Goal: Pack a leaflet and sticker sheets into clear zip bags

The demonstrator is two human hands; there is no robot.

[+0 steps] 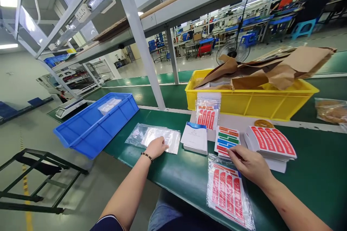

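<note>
My left hand (156, 148), with a beaded bracelet at the wrist, is closed, its fingertips on a stack of clear plastic bags (173, 138). My right hand (251, 164) pinches the lower right corner of a sheet of orange, green and blue stickers (226, 138). Just below it lies a clear bag holding red-and-white sticker sheets (227, 195). Between my hands is a stack of white booklets (194, 139) with a blue top edge. Right of my right hand stands a thick stack of red-and-white sticker sheets (272, 142). Another bagged red sheet (207, 115) leans behind the booklets.
A yellow bin (252, 103) full of brown paper stands behind the sheets. At left is a blue bin (94, 126) with a plastic bag, near a scale (71, 106). A roll of tape (263, 123) lies behind the stack. A metal post (143, 50) rises from the green bench.
</note>
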